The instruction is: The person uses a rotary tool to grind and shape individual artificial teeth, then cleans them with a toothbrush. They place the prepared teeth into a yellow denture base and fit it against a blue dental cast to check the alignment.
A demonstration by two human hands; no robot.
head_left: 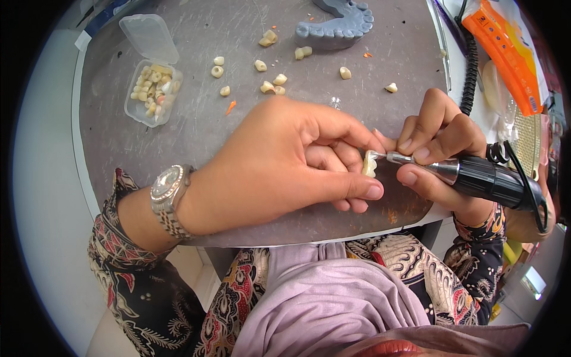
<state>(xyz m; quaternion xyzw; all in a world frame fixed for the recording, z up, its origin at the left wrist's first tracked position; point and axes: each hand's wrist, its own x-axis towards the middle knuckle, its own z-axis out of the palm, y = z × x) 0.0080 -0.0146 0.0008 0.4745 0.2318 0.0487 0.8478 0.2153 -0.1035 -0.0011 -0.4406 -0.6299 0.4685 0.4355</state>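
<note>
Between the thumb and fingers of my left hand (297, 160) is a small cream-coloured dental bridge (369, 165), a piece shaped like joined teeth. My right hand (443, 140) grips a black and silver rotary handpiece (485, 178) near its metal nose, pen-like. The thin bit of the handpiece reaches the bridge's upper end; whether it touches the surface is too small to tell. My fingers partly cover the bridge. Several loose tooth crowns (280, 79) lie on the grey mat beyond my hands.
A clear plastic box (131, 113) of crowns stands with its lid up at the left. At the back sits a grey dental arch model (339, 35). A black coiled cord (470, 77) and an orange packet (505, 59) lie at the right. Orange scraps (231, 107) dot the mat.
</note>
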